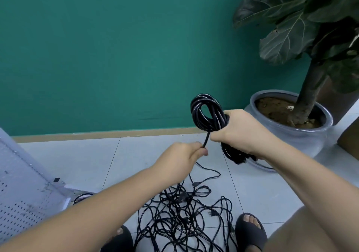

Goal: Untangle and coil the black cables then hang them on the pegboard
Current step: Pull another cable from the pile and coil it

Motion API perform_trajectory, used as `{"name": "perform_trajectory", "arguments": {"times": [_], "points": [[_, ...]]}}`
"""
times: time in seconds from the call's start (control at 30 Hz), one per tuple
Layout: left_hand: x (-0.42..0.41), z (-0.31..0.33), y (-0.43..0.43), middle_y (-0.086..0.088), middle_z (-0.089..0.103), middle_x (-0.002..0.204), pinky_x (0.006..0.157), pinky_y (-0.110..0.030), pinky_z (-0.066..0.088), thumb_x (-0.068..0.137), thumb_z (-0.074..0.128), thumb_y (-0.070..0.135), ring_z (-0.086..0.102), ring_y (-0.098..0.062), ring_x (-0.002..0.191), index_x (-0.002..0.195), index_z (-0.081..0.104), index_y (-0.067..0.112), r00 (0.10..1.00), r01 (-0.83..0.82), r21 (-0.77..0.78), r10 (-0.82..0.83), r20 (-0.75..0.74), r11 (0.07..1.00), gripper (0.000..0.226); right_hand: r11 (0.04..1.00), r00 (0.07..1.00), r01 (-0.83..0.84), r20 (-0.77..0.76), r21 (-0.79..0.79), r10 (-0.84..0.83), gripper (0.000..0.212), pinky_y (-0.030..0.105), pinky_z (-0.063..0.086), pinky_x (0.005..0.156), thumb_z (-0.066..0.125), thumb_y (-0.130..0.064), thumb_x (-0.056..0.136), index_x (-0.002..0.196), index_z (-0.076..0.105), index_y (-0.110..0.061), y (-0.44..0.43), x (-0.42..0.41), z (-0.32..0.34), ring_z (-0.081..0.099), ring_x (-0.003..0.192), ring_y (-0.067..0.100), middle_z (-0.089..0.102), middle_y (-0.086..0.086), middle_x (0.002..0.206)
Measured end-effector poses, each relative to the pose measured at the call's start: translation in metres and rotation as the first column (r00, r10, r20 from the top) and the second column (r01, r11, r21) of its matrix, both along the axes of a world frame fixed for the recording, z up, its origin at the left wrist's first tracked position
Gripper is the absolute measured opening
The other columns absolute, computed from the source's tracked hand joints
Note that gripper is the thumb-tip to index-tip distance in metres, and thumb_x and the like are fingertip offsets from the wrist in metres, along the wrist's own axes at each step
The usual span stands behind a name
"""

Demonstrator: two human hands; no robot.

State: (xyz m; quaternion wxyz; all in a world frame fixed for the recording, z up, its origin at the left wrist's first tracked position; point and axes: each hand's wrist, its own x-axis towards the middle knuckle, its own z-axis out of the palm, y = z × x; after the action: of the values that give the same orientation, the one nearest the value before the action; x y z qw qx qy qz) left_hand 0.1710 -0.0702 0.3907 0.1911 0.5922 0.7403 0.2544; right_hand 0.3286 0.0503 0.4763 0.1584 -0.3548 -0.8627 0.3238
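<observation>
My right hand [236, 130] grips a thick coil of black cable [206, 114] around its middle, held upright above the floor, with loops sticking out above and below the fist. A single strand runs from the coil down to my left hand [184, 153], which pinches it between thumb and fingers. Below, a tangled heap of black cables [184, 215] with several plugs lies on the tiled floor between my feet. The white perforated pegboard [19, 189] leans at the left edge.
A large potted plant in a grey round pot [303, 135] stands on the right, close behind my right hand. A teal wall fills the background. My feet in dark sandals [250, 230] flank the cable heap. A brown box edge shows at far right.
</observation>
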Motion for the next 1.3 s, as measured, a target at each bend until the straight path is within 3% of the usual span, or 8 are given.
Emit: {"name": "perform_trajectory", "arguments": {"times": [0.1,0.3,0.43,0.67,0.83,1.0,1.13,1.3], "points": [[0.025,0.005,-0.007,-0.004,0.053,0.068,0.062,-0.041,0.049,0.114,0.045,0.044,0.055,-0.031,0.066,0.099,0.061,0.017,0.975,0.041,-0.039,-0.049,-0.218,0.998,0.035,0.993,0.998,0.046,0.035,0.107,-0.05,0.025,0.036,0.043,0.057,0.078,-0.026,0.078,0.09,0.058,-0.021,0.015,0.0,-0.008,0.059,0.067,0.021,0.067,-0.003,0.075],[0.033,0.033,-0.022,-0.003,0.06,0.074,0.067,-0.044,0.051,0.111,0.045,0.043,0.057,-0.031,0.071,0.093,0.057,0.018,0.922,0.207,0.01,-0.191,-0.337,0.978,0.033,0.982,0.966,-0.126,0.245,0.14,0.089,0.039,0.039,0.044,0.059,0.073,-0.02,0.087,0.109,0.04,-0.021,0.03,0.004,-0.031,0.062,0.074,0.024,0.065,0.004,0.081],[0.022,0.051,-0.027,0.012,0.045,0.066,0.063,-0.038,0.036,0.11,0.051,0.042,0.046,-0.021,0.07,0.089,0.054,0.028,0.893,0.265,0.072,-0.217,-0.394,0.961,0.025,0.958,0.901,-0.263,0.382,0.109,0.204,0.045,0.042,0.051,0.068,0.075,-0.021,0.086,0.112,0.037,-0.026,0.023,0.005,-0.041,0.063,0.08,0.023,0.065,0.001,0.086],[-0.015,0.069,-0.024,0.014,0.073,0.074,0.066,-0.035,0.054,0.09,0.066,0.058,0.064,-0.008,0.07,0.088,0.077,0.033,0.972,0.159,0.185,-0.121,-0.204,0.97,0.027,0.879,0.798,-0.466,0.476,0.099,0.369,0.029,0.025,0.039,0.049,0.066,-0.019,0.095,0.083,0.04,-0.025,-0.029,-0.006,-0.043,0.048,0.054,0.01,0.051,-0.002,0.07],[-0.04,0.079,-0.025,0.006,0.06,0.059,0.057,-0.029,0.033,0.081,0.092,0.032,0.04,-0.011,0.057,0.077,0.079,0.02,0.981,0.093,0.147,-0.116,0.154,0.985,0.019,0.839,0.804,-0.544,0.306,0.029,0.51,0.027,0.026,0.039,0.054,0.068,-0.02,0.092,0.084,0.043,-0.027,-0.056,-0.002,-0.032,0.045,0.059,0.013,0.051,-0.005,0.067],[-0.056,0.065,-0.02,-0.013,0.077,0.089,0.081,-0.035,0.054,0.088,0.084,0.025,0.066,-0.018,0.08,0.081,0.078,0.016,0.854,0.083,0.152,-0.149,0.499,0.985,0.012,0.881,0.876,-0.473,0.107,-0.005,0.471,0.029,0.032,0.035,0.053,0.071,-0.014,0.082,0.078,0.044,-0.025,-0.061,0.002,-0.011,0.04,0.056,0.01,0.046,-0.008,0.061],[-0.052,0.04,-0.008,0.002,0.077,0.086,0.083,-0.038,0.056,0.095,0.074,0.02,0.063,-0.009,0.083,0.083,0.079,0.025,0.899,-0.019,0.195,-0.069,0.433,0.981,0.013,0.95,0.952,-0.307,0.025,0.063,0.306,0.026,0.033,0.037,0.052,0.075,-0.018,0.074,0.072,0.049,-0.018,-0.05,0.003,-0.001,0.04,0.052,0.01,0.053,-0.003,0.058],[-0.03,0.014,0.012,-0.004,0.061,0.075,0.063,-0.036,0.042,0.106,0.062,0.03,0.045,-0.022,0.067,0.091,0.068,0.003,0.983,-0.129,0.053,0.12,0.138,0.99,0.031,0.994,0.995,-0.096,-0.023,0.049,0.098,0.025,0.034,0.039,0.056,0.079,-0.023,0.071,0.084,0.058,-0.017,-0.028,0.005,-0.002,0.044,0.056,0.015,0.055,-0.004,0.06]]}}
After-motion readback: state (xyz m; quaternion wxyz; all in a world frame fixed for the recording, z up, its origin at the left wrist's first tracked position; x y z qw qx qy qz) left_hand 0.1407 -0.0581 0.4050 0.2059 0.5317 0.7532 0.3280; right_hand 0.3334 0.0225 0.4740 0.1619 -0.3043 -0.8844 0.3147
